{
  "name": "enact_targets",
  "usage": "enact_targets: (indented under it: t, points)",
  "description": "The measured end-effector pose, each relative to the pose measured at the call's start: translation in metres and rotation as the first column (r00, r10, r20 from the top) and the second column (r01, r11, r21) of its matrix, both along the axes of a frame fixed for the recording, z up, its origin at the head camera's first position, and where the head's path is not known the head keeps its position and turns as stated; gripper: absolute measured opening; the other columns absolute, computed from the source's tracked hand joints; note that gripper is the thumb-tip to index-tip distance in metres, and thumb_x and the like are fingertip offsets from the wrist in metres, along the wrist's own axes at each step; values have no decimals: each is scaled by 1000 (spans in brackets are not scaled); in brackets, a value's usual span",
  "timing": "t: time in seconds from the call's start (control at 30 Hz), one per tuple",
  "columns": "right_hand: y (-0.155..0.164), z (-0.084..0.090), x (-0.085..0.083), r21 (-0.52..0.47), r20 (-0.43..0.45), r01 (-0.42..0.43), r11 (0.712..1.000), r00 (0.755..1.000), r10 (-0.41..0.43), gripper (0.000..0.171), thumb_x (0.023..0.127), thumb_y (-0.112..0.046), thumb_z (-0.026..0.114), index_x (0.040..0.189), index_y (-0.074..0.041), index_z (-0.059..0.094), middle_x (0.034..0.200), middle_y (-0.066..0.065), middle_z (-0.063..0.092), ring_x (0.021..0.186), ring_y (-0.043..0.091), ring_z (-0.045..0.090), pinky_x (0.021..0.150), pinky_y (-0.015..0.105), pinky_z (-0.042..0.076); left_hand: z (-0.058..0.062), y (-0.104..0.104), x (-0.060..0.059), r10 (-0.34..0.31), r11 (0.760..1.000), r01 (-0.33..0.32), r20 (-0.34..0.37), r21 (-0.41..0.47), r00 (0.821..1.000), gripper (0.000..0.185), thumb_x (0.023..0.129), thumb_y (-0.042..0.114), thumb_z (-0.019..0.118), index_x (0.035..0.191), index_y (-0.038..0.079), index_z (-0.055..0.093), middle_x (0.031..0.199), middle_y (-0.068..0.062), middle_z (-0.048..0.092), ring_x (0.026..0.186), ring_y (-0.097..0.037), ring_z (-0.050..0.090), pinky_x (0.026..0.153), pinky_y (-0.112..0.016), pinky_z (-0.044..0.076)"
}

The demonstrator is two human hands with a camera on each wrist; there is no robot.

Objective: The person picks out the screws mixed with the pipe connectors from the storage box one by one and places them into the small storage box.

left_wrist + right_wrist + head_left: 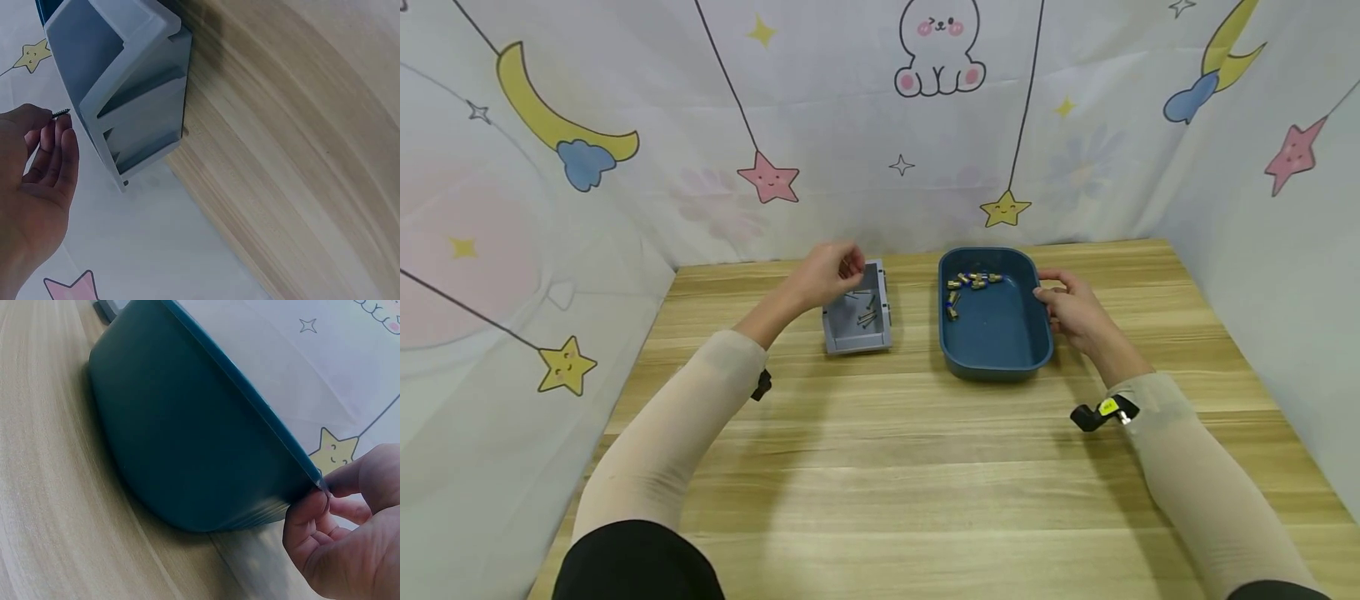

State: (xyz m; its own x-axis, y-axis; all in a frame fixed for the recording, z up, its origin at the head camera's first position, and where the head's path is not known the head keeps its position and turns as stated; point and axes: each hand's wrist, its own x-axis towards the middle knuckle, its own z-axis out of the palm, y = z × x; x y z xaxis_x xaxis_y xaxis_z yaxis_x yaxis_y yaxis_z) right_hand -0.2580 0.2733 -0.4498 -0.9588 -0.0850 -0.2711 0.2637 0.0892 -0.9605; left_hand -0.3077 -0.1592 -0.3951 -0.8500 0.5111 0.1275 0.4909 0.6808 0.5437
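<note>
Over the far end of a small grey plastic box (857,343), my left hand (829,273) pinches a dark screw (60,113) between thumb and fingertips. Several screws (867,318) lie loose on the box's floor. To the right stands a dark blue rectangular basin (1000,333). My right hand (1075,315) grips the basin's right rim, thumb on one side and fingers on the other, as the right wrist view shows. Several brass fittings (977,279), some with blue parts, lie in the basin's far left portion.
Both containers stand near the back edge of a wooden table (910,483). A white printed cloth (865,125) hangs right behind them and along both sides. A gap of bare wood separates the box and the basin.
</note>
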Motion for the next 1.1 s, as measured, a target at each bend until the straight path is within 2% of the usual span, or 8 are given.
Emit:
enact_targets:
  t: [0.63, 1.1]
  points:
    - [-1, 0, 1, -4, -12, -3, 1000, 1000, 3, 51, 111, -16, 55, 159, -9, 38, 90, 0, 53, 63, 7, 48, 50, 25, 40, -15, -6, 5, 23, 999, -22, 35, -27, 999, 7, 101, 5, 68, 107, 2, 66, 99, -10, 68, 90, -24, 65, 81, -38, 56]
    - [-1, -1, -1, 9, -7, 4, 1000, 1000, -4, 50, 111, -16, 54, 159, -11, 39, 89, -2, 53, 63, 7, 48, 51, 25, 41, -18, -6, 3, 12, 1000, -12, 17, -29, 1000, 8, 101, 5, 68, 107, 1, 67, 100, -12, 69, 92, -25, 66, 83, -39, 57]
